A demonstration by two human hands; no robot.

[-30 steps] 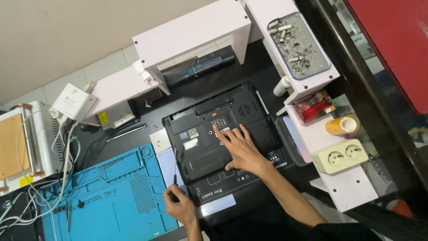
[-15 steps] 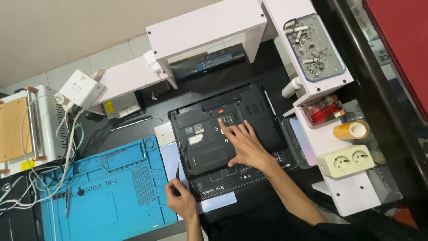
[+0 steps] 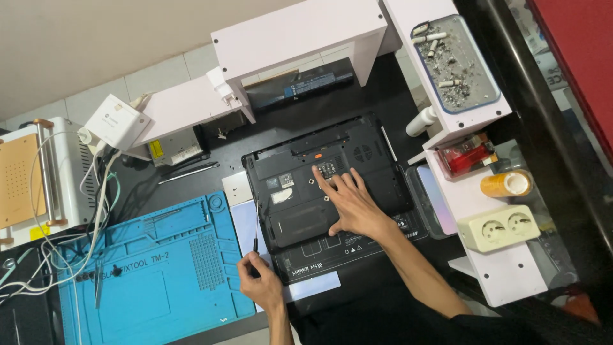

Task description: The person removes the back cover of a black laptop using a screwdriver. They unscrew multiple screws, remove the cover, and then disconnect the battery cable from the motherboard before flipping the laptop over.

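Two hands [image 3: 352, 206] [image 3: 258, 284] within laptop [image 3: 377, 163] edges

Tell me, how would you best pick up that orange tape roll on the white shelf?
Take the orange tape roll across its round outer wall, coming from above. It seems to lie flat with its open core facing up, and the red box and white socket block crowd its sides.
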